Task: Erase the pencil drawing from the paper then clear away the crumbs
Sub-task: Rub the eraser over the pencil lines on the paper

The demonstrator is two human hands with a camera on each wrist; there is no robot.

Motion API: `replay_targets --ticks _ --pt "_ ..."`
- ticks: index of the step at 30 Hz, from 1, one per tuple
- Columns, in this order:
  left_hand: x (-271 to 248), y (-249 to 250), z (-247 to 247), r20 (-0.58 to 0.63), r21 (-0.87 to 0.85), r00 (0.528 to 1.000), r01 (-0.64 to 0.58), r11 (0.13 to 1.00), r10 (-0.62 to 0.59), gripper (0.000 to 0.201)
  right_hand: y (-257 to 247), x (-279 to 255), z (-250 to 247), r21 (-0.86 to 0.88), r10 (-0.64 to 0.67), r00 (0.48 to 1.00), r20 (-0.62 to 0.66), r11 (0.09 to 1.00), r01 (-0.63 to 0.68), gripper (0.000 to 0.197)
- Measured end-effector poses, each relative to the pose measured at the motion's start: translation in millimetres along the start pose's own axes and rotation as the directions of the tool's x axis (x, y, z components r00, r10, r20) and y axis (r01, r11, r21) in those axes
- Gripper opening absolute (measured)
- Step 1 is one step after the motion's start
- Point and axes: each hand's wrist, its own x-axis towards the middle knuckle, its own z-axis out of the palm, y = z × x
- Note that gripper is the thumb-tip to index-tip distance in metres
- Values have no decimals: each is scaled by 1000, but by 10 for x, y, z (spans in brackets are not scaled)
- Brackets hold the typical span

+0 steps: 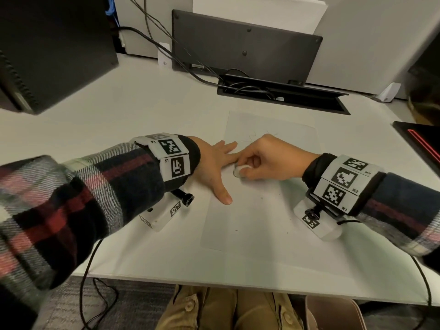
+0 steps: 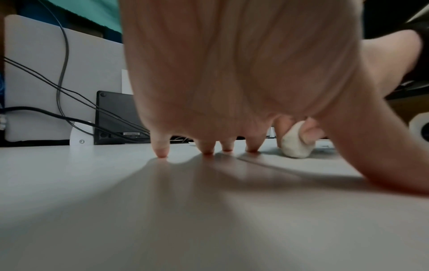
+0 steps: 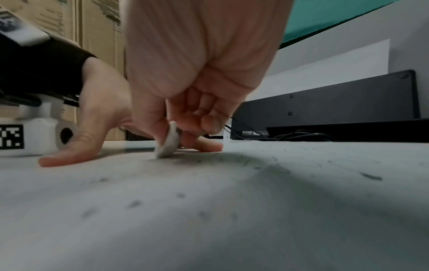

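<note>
the right hand (image 1: 266, 158) pinches a small white eraser (image 1: 240, 171) against the paper (image 1: 273, 210) on the desk (image 1: 119, 120); the left hand (image 1: 214, 167) lies spread, pinning the sheet. thin paper likely creases easily, so brace beside the rubbing.

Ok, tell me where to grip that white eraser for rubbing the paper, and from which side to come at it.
Pinch the eraser across its two flat faces near the upper edge, coming from above, as the right hand does. It is a thin disc standing on edge on the paper, so the bottom rim must stay free to rub. The left hand presses the sheet flat beside it, so approach from the right.
</note>
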Motion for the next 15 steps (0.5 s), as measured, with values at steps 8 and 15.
replay_targets --ticks 8,15 --pt "-29 38 -23 12 12 1000 10 1000 -10 117 6 -22 -1 -55 11 1000 -25 998 -13 16" --pt "-30 53 -13 20 34 999 35 999 -35 120 102 -105 -65 -80 71 997 -3 994 -71 18"
